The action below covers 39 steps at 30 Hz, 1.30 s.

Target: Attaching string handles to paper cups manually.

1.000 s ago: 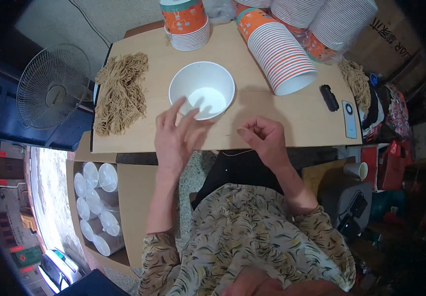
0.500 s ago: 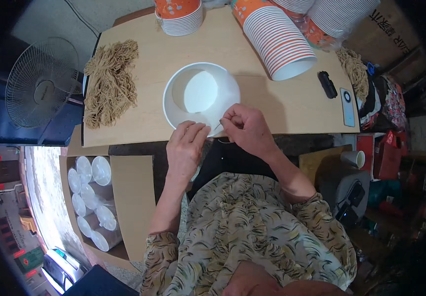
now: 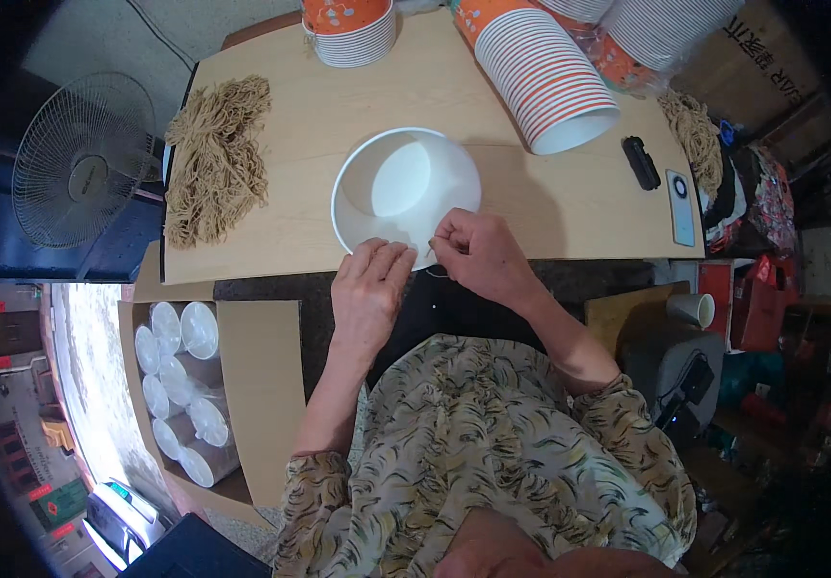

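A large white paper bucket (image 3: pixel 406 183) leans on the table's near side, its mouth facing up at me. My left hand (image 3: pixel 371 289) is closed on its near rim, fingers lying over the edge and thumb hidden. My right hand (image 3: pixel 483 252) pinches at the same rim a little to the right. Whatever sits between its fingertips is too small to make out. Below that hand a thin loop shows at the table edge.
A heap of tan cords (image 3: pixel 218 159) lies left on the table (image 3: pixel 290 116). Nested orange-and-white paper buckets (image 3: pixel 550 82) fill the back right; another stack (image 3: pixel 350 39) stands behind. A black object (image 3: pixel 640 164) and a phone (image 3: pixel 679 207) lie right. A carton (image 3: pixel 261 385) holds clear-wrapped cup stacks.
The bucket has shifted slightly to the right and turned a little. Both hands have moved slightly with it and stay at its near rim.
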Each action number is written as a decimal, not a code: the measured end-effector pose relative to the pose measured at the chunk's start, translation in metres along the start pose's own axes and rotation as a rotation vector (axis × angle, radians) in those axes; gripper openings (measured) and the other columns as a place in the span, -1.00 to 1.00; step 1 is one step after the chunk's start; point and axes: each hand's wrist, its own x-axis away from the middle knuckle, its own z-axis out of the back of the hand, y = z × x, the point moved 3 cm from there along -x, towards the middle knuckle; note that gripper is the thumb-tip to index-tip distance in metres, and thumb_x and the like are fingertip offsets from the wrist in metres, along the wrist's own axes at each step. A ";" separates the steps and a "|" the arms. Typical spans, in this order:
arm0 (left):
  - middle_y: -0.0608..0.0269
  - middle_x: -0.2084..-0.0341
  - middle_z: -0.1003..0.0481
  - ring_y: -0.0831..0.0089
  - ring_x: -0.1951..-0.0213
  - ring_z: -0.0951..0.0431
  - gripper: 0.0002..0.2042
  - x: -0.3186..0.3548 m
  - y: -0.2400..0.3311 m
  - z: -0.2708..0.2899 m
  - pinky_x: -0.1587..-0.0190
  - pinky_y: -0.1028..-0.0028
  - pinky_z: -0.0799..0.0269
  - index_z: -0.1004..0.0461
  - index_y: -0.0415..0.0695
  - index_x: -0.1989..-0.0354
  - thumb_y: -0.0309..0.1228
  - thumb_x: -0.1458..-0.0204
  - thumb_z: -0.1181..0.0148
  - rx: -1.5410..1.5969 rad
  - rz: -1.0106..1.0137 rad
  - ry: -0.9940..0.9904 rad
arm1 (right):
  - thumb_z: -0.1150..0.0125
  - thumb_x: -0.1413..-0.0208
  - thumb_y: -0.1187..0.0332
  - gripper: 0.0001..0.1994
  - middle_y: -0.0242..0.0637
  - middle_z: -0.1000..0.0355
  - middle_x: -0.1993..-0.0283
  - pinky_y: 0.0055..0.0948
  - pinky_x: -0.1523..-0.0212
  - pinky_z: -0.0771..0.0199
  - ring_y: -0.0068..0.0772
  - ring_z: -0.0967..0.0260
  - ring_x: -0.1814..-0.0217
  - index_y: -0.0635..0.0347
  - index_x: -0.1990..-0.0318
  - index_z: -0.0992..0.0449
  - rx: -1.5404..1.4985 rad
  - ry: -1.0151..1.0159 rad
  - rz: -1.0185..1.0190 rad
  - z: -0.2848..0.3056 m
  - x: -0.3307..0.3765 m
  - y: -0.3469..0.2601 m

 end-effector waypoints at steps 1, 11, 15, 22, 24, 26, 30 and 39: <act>0.29 0.17 -0.60 0.30 0.03 -0.56 -0.69 0.000 0.000 0.000 0.06 0.33 -0.50 -0.63 -0.13 0.16 -0.46 0.16 -0.27 -0.001 0.000 0.000 | -0.23 -0.17 0.49 -0.88 -0.39 -0.44 0.61 -0.54 0.56 -0.34 -0.70 -0.35 0.58 0.34 0.38 -0.47 0.000 -0.001 0.001 0.000 0.000 0.000; 0.33 0.17 -0.60 0.30 0.03 -0.54 -0.70 -0.002 0.002 0.000 0.09 0.33 -0.45 -0.63 -0.11 0.15 -0.46 0.14 -0.30 0.013 0.003 -0.004 | -0.26 -0.11 0.50 -0.89 -0.28 -0.47 0.60 -0.47 0.51 -0.42 -0.63 -0.43 0.53 0.36 0.39 -0.50 0.093 0.022 0.070 0.000 0.000 0.002; 0.34 0.16 -0.60 0.30 0.04 -0.54 -0.70 -0.005 0.004 0.002 0.09 0.32 -0.44 -0.63 -0.10 0.13 -0.48 0.12 -0.30 0.058 0.012 -0.011 | -0.28 -0.12 0.43 -0.89 -0.17 -0.51 0.56 -0.41 0.45 -0.48 -0.45 -0.52 0.54 0.31 0.31 -0.58 0.235 0.025 0.136 -0.003 -0.001 0.002; 0.28 0.20 -0.61 0.23 0.16 -0.55 -0.69 -0.022 0.004 0.012 0.11 0.31 -0.49 -0.65 -0.06 0.14 -0.60 0.10 -0.29 0.197 0.090 -0.083 | -0.23 -0.20 0.37 -0.85 -0.15 -0.50 0.56 -0.39 0.45 -0.48 -0.39 -0.52 0.53 0.29 0.23 -0.59 0.227 -0.053 0.070 0.005 -0.004 -0.007; 0.27 0.25 -0.59 0.21 0.18 -0.53 -0.71 -0.027 0.000 0.015 0.14 0.27 -0.49 -0.66 -0.04 0.15 -0.57 0.10 -0.28 0.227 0.105 -0.097 | -0.22 -0.24 0.38 -0.82 -0.22 -0.51 0.53 -0.45 0.43 -0.47 -0.51 -0.49 0.50 0.28 0.11 -0.56 0.167 0.026 0.086 0.007 -0.004 -0.004; 0.24 0.27 -0.59 0.18 0.18 -0.53 -0.72 -0.034 -0.004 0.023 0.15 0.25 -0.49 -0.66 -0.05 0.16 -0.58 0.09 -0.27 0.258 0.133 -0.076 | -0.21 -0.25 0.41 -0.82 -0.26 -0.51 0.50 -0.48 0.41 -0.46 -0.57 -0.48 0.47 0.29 0.07 -0.54 0.000 0.075 0.065 0.014 -0.003 -0.010; 0.19 0.32 -0.59 0.12 0.21 -0.53 -0.77 -0.043 -0.014 0.028 0.15 0.23 -0.49 -0.66 -0.08 0.18 -0.56 0.02 -0.26 0.354 0.212 -0.085 | -0.25 -0.22 0.42 -0.80 -0.34 -0.51 0.48 -0.54 0.42 -0.44 -0.65 -0.44 0.47 0.32 0.08 -0.47 -0.238 0.177 -0.045 0.023 0.003 -0.004; 0.21 0.33 -0.60 0.14 0.25 -0.53 -0.81 -0.047 -0.010 0.024 0.17 0.25 -0.49 -0.67 -0.07 0.20 -0.52 0.01 -0.29 0.389 0.232 -0.128 | -0.30 -0.17 0.42 -0.83 -0.43 -0.50 0.45 -0.63 0.49 -0.33 -0.75 -0.36 0.47 0.32 0.14 -0.59 -0.456 0.076 -0.067 -0.023 0.006 0.033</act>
